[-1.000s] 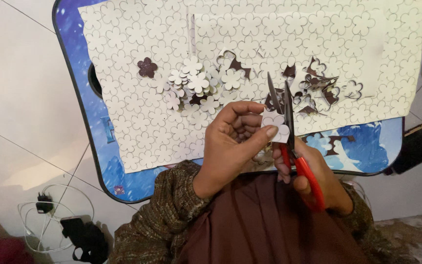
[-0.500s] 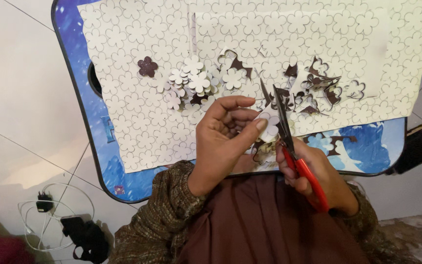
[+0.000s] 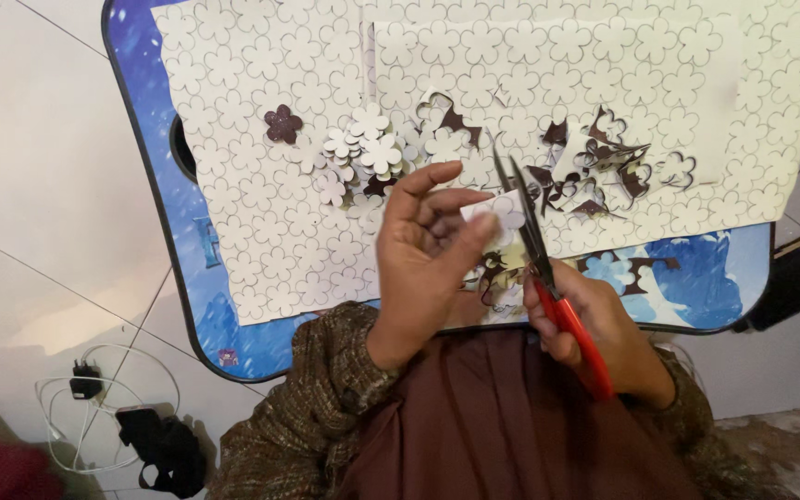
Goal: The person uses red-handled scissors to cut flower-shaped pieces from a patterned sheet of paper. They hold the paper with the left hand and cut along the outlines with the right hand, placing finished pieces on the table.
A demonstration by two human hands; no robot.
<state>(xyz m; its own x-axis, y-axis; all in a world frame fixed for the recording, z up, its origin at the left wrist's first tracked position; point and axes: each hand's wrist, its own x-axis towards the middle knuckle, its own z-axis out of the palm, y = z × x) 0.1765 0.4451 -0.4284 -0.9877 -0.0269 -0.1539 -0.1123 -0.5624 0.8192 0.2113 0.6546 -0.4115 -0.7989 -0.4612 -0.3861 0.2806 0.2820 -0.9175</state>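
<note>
Head view, left hand (image 3: 423,255): clamped on a small white paper piece (image 3: 491,209), pinched between thumb and fingertips above the near edge of the tabletop (image 3: 178,259).
Head view, right hand (image 3: 594,324): closed around the red handles of the scissors (image 3: 534,245); the blades stand slightly apart, tips pointing toward the far edge, touching the paper piece on its right side.
Paper piece, appearance: white, with a printed flower outline; its edges look partly trimmed, and dark offcuts hang below it near the person's lap.
Work done: a pile of cut flowers (image 3: 368,153) lies mid-tabletop, white scalloped shapes overlapping one another; one dark flower (image 3: 282,123) lies apart, toward the left edge. A heap of dark-backed scraps (image 3: 594,162) lies to the right of the scissors.
Work left: judged from the layout, most of it. The large flower-printed sheets (image 3: 548,65) cover the tabletop from left edge to right edge, and nearly all outlines on them are uncut.
Surroundings: blue tabletop with rounded corners; a white cable and charger (image 3: 85,384) lie on the tiled floor beyond the near left corner.
</note>
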